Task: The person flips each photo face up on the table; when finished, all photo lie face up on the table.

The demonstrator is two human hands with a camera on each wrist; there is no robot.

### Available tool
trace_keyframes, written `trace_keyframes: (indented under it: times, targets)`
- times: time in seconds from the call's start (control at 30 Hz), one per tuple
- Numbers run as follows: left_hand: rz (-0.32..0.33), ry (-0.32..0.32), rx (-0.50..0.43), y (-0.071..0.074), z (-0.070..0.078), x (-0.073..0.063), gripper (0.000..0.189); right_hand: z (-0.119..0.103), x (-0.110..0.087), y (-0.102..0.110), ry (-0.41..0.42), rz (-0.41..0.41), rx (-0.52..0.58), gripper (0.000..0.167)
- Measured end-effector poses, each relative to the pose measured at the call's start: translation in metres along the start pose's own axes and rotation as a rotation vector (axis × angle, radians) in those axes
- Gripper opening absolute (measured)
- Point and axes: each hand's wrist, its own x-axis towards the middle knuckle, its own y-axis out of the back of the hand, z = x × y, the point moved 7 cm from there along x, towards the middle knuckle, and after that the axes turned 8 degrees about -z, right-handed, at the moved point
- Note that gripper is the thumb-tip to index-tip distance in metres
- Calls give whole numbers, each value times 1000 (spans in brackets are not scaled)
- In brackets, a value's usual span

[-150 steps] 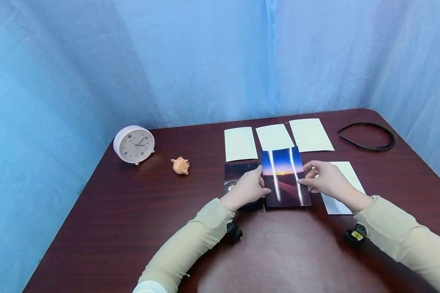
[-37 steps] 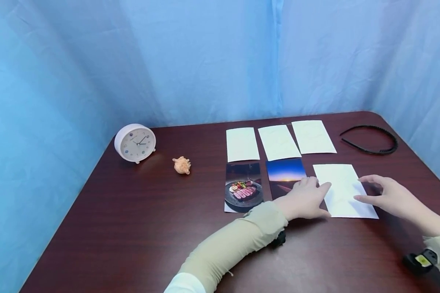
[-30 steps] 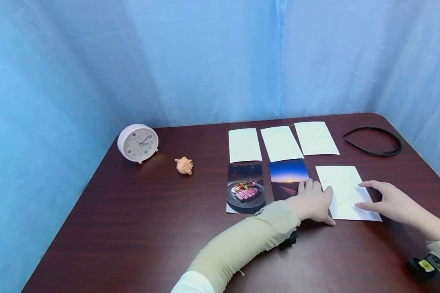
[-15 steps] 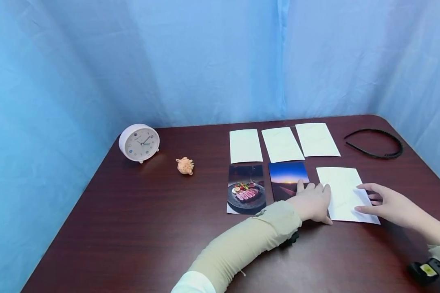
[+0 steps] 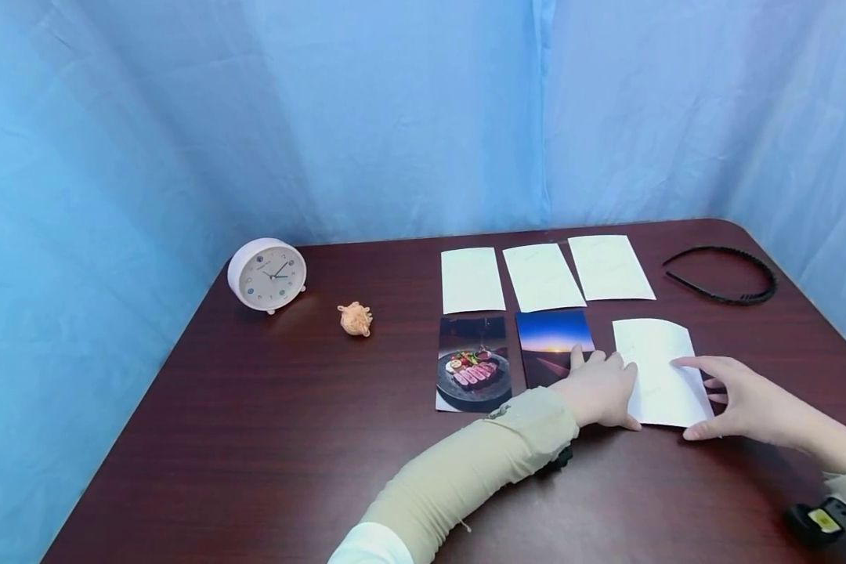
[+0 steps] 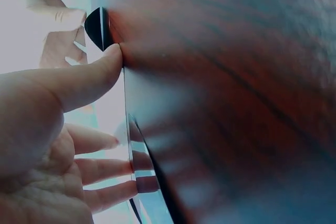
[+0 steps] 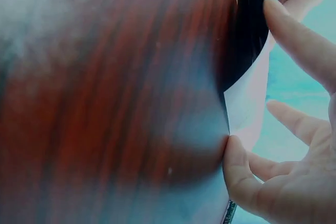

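My right hand grips the right side of a photo print that lies white back up, index finger at its right edge and thumb at the lower corner. The print is bowed, and its dark face shows under the raised edge in the right wrist view. At the print's left side, my left hand rests with fingers spread and fairly straight, the thumb touching near the bottom corner. Those left fingers cover the lower part of a sunset photo. Left of it lies a steak photo, face up.
Behind, three more prints lie white side up: left, middle and right. A black headband lies at the far right. On the left are a white alarm clock and a beige scrunched hair tie.
Five seconds ago both hands held the sunset photo; it now lies beside the steak photo. Over the last half second the right fingers have shifted left, and the white-backed print has bowed up.
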Motion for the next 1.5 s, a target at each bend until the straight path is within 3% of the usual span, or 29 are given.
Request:
trace_keyframes:
  times: [0.13, 0.37, 0.5, 0.67, 0.97, 1.1, 1.33, 1.5]
  targets:
    - [-6, -9, 22, 0, 2, 0, 56, -1, -2, -1, 27, 42, -106, 89]
    - [-22, -9, 36, -1, 1, 0, 53, -7, -3, 0, 21, 89, -339, 62]
    - [-23, -13, 39, -1, 2, 2, 53, -9, -3, -1, 14, 83, -346, 58]
    - [-16, -23, 39, -2, 2, 2, 51, -5, -3, -4, -50, 25, -312, 74]
    - [32, -32, 33, 1, 1, -1, 80, -5, 1, 1, -60, 8, -220, 86]
    - [20, -38, 31, 1, 1, -1, 82, -7, 0, 1, -54, 8, -252, 89]
    - [-41, -37, 73, -4, 5, 2, 60, -15, -1, 0, -38, 12, -419, 86]
    - [-89, -46, 50, -5, 5, 3, 51, -16, 0, 0, -30, -9, -460, 79]
